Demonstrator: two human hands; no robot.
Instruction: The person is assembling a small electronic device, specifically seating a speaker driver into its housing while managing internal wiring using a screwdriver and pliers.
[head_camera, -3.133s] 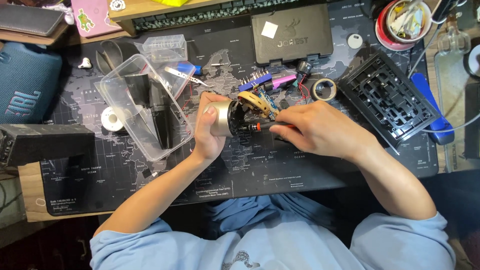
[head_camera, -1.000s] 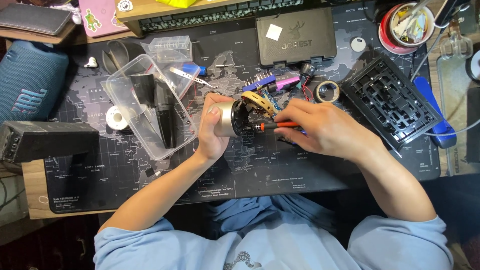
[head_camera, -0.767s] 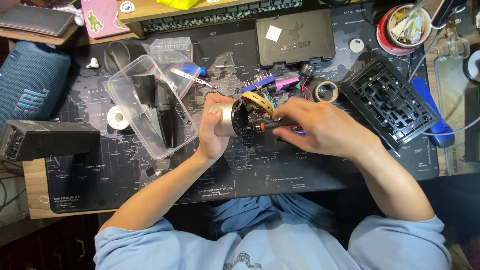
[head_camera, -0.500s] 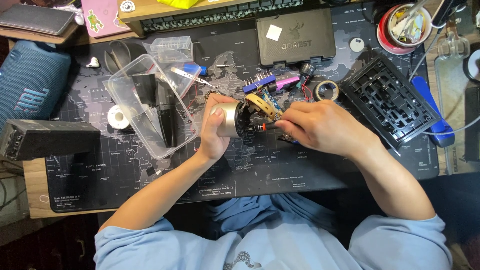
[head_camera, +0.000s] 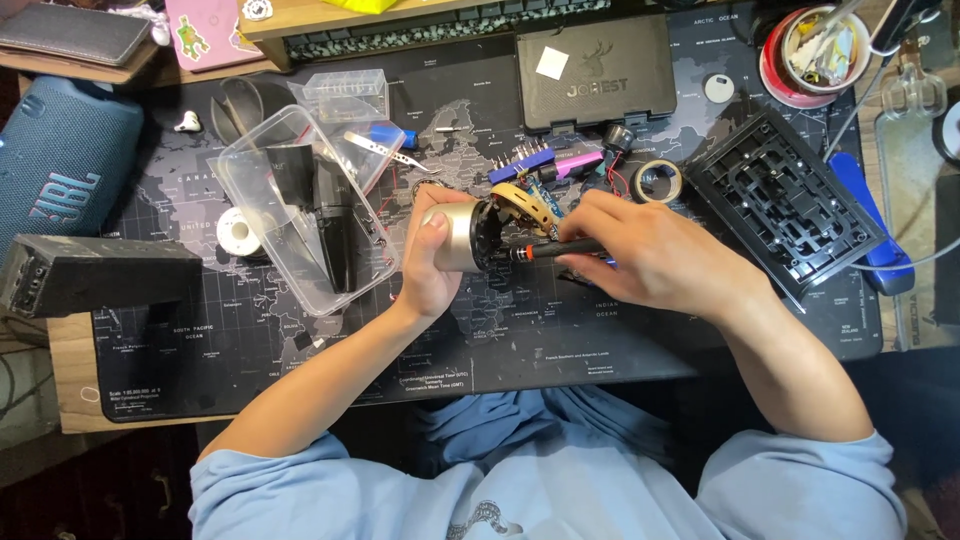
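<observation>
My left hand (head_camera: 428, 262) grips a small silver cylinder (head_camera: 462, 236) with a dark open end, lying sideways over the black desk mat (head_camera: 250, 350). My right hand (head_camera: 650, 255) holds a slim black screwdriver (head_camera: 550, 251) with a red collar; its tip is in the cylinder's open end. A tan circuit part (head_camera: 528, 204) with thin wires sits just above that opening.
A clear plastic box (head_camera: 300, 215) with dark parts lies left of my left hand. A blue speaker (head_camera: 60, 165) and a black block (head_camera: 95, 275) stand far left. A black case (head_camera: 595, 72), a tape roll (head_camera: 660, 180) and a black grid panel (head_camera: 785, 205) lie behind and right.
My right hand has shifted slightly around the screwdriver at the cylinder's opening. My left hand keeps its grip in nearly the same spot.
</observation>
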